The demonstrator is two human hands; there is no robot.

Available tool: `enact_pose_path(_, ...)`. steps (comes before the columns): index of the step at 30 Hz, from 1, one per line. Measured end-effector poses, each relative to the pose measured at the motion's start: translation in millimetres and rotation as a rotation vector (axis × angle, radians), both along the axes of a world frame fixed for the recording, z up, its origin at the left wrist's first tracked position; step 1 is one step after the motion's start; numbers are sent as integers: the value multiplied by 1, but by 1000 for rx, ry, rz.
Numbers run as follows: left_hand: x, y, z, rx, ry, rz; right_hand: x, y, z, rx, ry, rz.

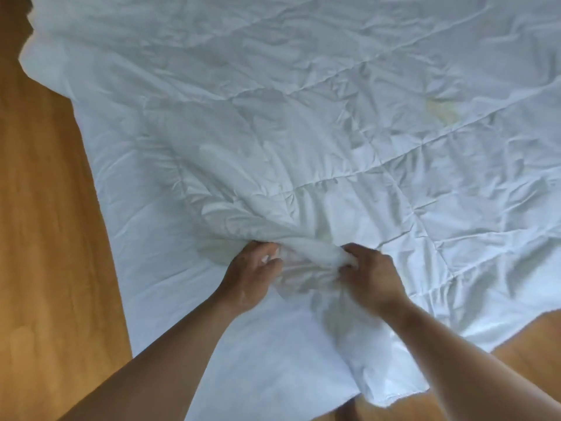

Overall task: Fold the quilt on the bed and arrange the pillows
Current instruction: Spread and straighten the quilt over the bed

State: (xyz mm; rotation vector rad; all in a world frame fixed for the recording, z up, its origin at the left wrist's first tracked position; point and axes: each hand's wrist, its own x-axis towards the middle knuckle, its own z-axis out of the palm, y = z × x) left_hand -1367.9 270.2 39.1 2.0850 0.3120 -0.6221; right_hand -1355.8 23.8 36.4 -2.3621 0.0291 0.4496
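Wooden floor point(45, 238) borders the white quilt point(303, 117) (wrinkled, faintly stained), which spreads wide across the view. Near its close edge, the left hand point(252, 275) and right hand point(368, 275), 2 together, curl fingers around 1 bunched fold.

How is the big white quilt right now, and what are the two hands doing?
quilt: spread out, wrinkled, not folded yet, with one bunch pulled up near the front edge.
left hand: fingers curled, gripping the bunch.
right hand: fingers curled, gripping the same bunch.
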Motion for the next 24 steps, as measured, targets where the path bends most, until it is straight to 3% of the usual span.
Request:
enact_pose_path(4,42,15,-10,476,-487,-443,89,-75,18,-172,-52,-140)
enact_pose_path(6,68,17,-18,688,-569,-550,113,-91,8,-231,35,-173)
enact_pose_path(8,85,12,-26,798,-537,-576,119,-89,-11,-279,144,-191)
enact_pose_path(9,92,9,-31,822,-534,-586,118,-83,-16,-337,129,-185)
enact_pose_path(11,102,4,-43,845,-517,-611,110,-69,-22,-485,-87,-95)
enact_pose_path(14,122,-4,-49,823,-527,-597,95,-35,-18,-315,-489,59)
enact_pose_path(16,137,-8,-47,788,-533,-610,85,-11,-21,-179,-373,165)
enact_pose_path(19,147,-9,-39,703,-473,-640,86,2,-35,-193,-14,207)
enact_pose_path(24,140,3,-26,638,-305,-689,105,4,-47,-287,57,188)
